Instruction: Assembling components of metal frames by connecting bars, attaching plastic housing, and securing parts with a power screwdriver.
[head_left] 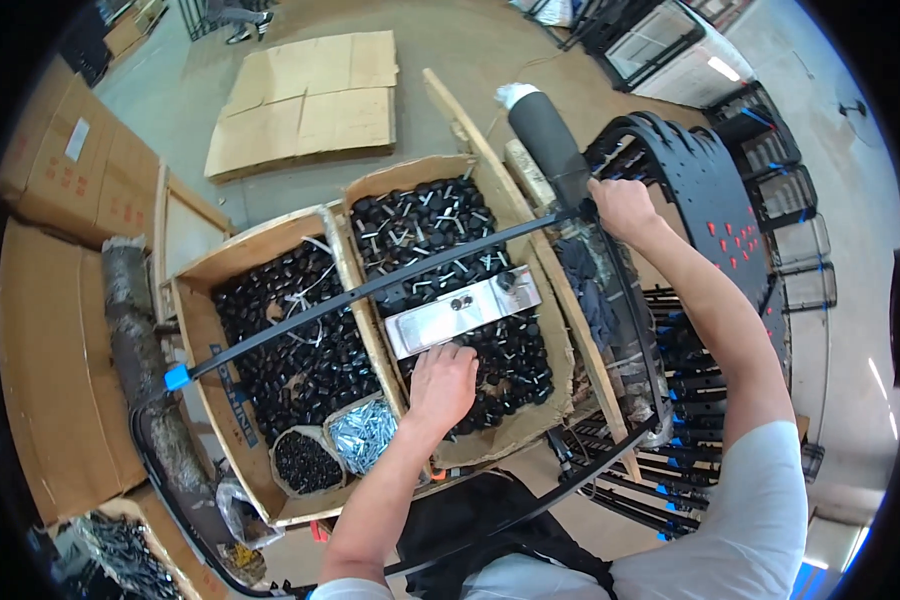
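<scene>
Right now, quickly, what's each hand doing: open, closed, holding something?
Left hand: fingers bent beside the silver metal piece; whether it grips anything cannot be told.
Right hand: closed on the black frame.

Floor (440, 40): flattened cardboard (300, 110) at 11 o'clock.
Left wooden bin (260, 242): loose black caps (305, 378); small black pieces (308, 462) gathered toward its 6 o'clock, silver screws (363, 437) toward 5.
Right cardboard-lined bin (505, 437): black-headed bolts (425, 220), a silver metal plate (435, 325) across the middle.

The left box (260, 240) holds caps (260, 290), with screws (362, 436) in its near right corner; the right box (505, 436) holds knobs (440, 208). A bar (395, 283) crosses above both, a plate (432, 326) before it; cardboard (310, 100) lies behind.
</scene>
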